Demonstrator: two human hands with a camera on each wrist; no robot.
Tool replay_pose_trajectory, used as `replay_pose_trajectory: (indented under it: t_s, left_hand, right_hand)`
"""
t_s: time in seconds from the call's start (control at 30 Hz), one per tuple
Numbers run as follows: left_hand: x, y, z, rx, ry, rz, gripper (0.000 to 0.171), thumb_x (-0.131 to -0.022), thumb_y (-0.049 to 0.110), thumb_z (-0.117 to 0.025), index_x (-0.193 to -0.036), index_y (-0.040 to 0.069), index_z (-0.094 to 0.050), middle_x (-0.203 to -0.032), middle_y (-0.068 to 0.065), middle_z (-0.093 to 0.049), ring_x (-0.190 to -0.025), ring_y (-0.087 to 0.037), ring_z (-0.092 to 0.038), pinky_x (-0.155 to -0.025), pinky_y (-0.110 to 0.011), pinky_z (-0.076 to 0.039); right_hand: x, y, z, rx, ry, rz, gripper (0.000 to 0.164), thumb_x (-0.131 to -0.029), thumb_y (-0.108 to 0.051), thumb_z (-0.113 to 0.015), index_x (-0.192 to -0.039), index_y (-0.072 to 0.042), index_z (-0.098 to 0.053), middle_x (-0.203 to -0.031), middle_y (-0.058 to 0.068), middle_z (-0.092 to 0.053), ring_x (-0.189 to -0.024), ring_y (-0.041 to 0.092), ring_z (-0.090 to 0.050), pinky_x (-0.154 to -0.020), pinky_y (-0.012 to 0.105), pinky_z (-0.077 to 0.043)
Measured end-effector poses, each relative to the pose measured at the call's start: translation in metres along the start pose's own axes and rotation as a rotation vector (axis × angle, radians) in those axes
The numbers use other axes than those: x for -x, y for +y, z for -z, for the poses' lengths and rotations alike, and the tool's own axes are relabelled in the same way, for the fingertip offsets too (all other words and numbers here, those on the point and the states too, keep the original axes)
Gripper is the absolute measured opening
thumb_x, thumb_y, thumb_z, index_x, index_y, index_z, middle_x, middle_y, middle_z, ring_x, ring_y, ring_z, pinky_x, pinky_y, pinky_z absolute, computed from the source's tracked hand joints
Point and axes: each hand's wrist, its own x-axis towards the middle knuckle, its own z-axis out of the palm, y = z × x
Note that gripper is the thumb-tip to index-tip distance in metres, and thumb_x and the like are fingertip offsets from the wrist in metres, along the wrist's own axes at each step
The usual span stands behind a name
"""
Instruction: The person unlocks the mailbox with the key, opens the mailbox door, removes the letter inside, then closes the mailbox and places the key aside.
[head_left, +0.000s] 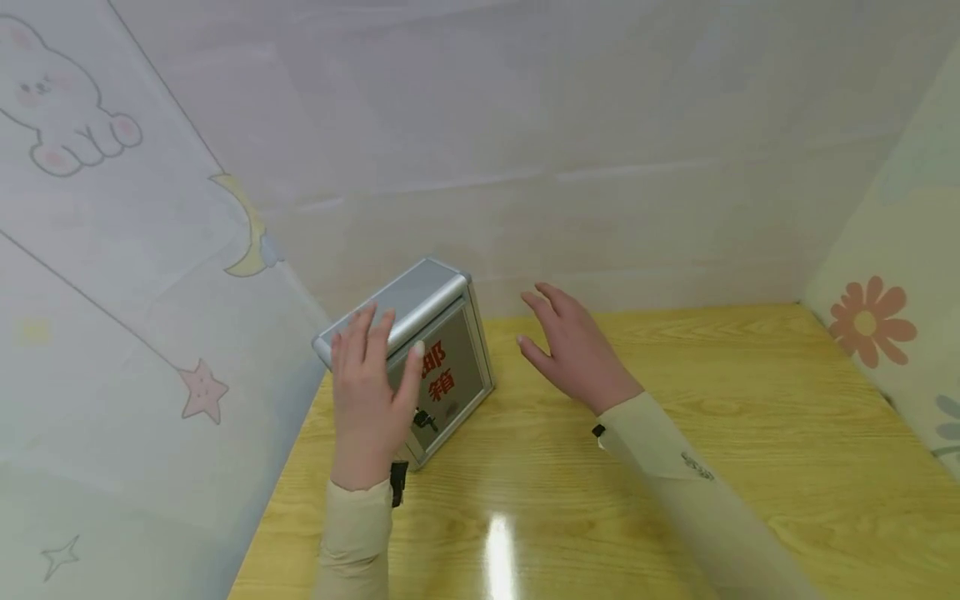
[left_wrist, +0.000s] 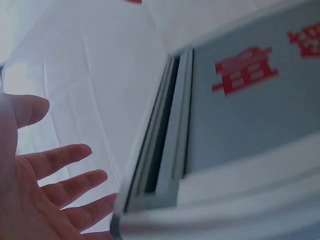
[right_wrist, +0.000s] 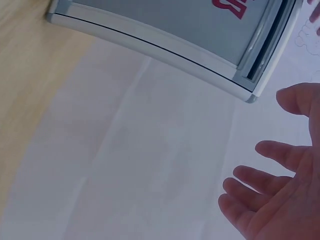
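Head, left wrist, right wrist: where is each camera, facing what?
Head: head-worn, facing forward and down at box and table; left hand, right hand show.
Left wrist: on that wrist, facing the box; left hand shows.
Right wrist: likewise, facing box and backdrop; right hand, left fingertips show.
Both wrist views share red lettering.

A pale creased wall (head_left: 540, 158) backs a yellow wood-grain table (head_left: 750, 400) bearing a bright reflection (head_left: 499, 554)

Metal box (head_left: 422, 287): 1 | red characters (head_left: 442, 385): at least 2 | dark lock (head_left: 425, 419): 1 | hands: 2 (left hand (head_left: 367, 417), right hand (head_left: 581, 358)) | beige sleeves (head_left: 356, 533): 2 | wood-grain table (head_left: 712, 375): 1 | printed bear (head_left: 60, 87): 1 | crescent moon (head_left: 251, 223): 1 | printed stars (head_left: 204, 392): 2 | printed flowers (head_left: 865, 323): 2, one cut by frame edge
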Motion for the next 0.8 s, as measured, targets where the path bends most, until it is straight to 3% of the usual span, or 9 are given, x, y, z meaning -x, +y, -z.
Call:
replay_pose_trajectory:
  t_s: [0.13,0.27,0.57,0.63,0.8]
  left_hand:
    - [0.002,-0.016,0.009,-0.011,0.026,0.069,0.047,-0.096,0.03,-0.057,-0.132,0.0,-0.053,-0.143,-0.017,-0.041,-0.134,-0.036,-0.034,-0.111,-0.056,-0.013]
    - [0.007,-0.027,0.01,-0.005,0.038,0.13,0.044,-0.096,0.028,-0.059,-0.128,-0.001,-0.055,-0.144,-0.017,-0.039,-0.134,-0.037,-0.031,-0.109,-0.055,-0.019]
    - [0.022,-0.031,0.002,0.083,0.004,0.263,0.042,-0.099,0.03,-0.053,-0.131,0.003,-0.053,-0.155,-0.015,-0.016,-0.143,-0.034,-0.006,-0.106,-0.062,-0.018]
    - [0.023,-0.031,0.002,0.081,0.011,0.29,0.043,-0.1,0.031,-0.051,-0.133,0.004,-0.052,-0.156,-0.013,-0.015,-0.143,-0.034,-0.008,-0.106,-0.061,-0.019]
    - [0.025,-0.033,0.003,0.073,0.006,0.376,0.046,-0.1,0.036,-0.048,-0.136,0.007,-0.051,-0.156,-0.013,-0.017,-0.136,-0.041,-0.026,-0.101,-0.061,-0.03]
  right_hand:
    - [-0.016,-0.006,0.0,-0.049,-0.031,0.005,0.06,-0.097,-0.034,-0.055,-0.148,-0.009,-0.034,-0.15,0.016,-0.03,-0.135,0.032,-0.032,-0.106,0.048,-0.031]
    - [-0.034,-0.011,-0.006,-0.086,-0.069,0.014,0.061,-0.099,-0.035,-0.051,-0.151,-0.015,-0.028,-0.153,0.012,-0.025,-0.137,0.029,-0.029,-0.106,0.045,-0.031]
    - [-0.07,-0.031,-0.015,-0.146,-0.157,0.066,0.056,-0.101,-0.04,-0.044,-0.151,-0.02,-0.029,-0.155,0.01,-0.021,-0.14,0.027,-0.023,-0.109,0.043,-0.027]
    - [-0.075,-0.032,-0.02,-0.152,-0.175,0.064,0.055,-0.102,-0.04,-0.043,-0.151,-0.019,-0.032,-0.155,0.01,-0.021,-0.141,0.026,-0.023,-0.11,0.042,-0.026]
    - [-0.076,-0.032,-0.031,-0.17,-0.198,0.049,0.055,-0.102,-0.042,-0.041,-0.15,-0.018,-0.032,-0.157,0.008,-0.018,-0.141,0.026,-0.022,-0.11,0.041,-0.026]
